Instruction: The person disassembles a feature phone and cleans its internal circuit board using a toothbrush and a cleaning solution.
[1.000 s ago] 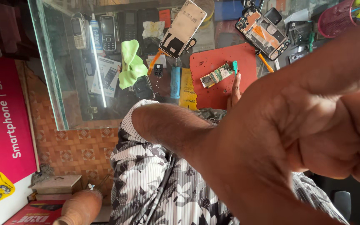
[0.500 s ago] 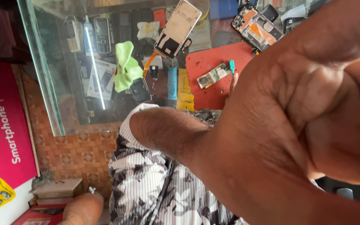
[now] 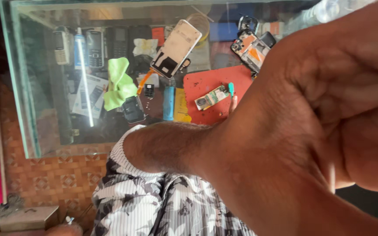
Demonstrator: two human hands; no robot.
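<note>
Your hand (image 3: 329,113): fills the right of the view, very close to the camera; left or right, open or closed, I cannot tell.
Glass counter (image 3: 27,87): behind your forearm.
Red work mat (image 3: 206,85): on the counter.
Green cloth (image 3: 119,85): left of the mat.
Circuit board (image 3: 211,98): on the mat, nearest your hand.

My raised hand (image 3: 329,131) fills the right half of the view and hides everything beyond it. On the glass counter (image 3: 27,87), the red mat (image 3: 206,87) is crowded by a circuit board (image 3: 211,97), a green-handled tool (image 3: 231,88), an opened phone (image 3: 176,49) and a second opened phone (image 3: 252,46). I see a green cloth (image 3: 119,85) and blue case (image 3: 169,102) just left of the mat, so only narrow gaps of bare mat remain.
</note>
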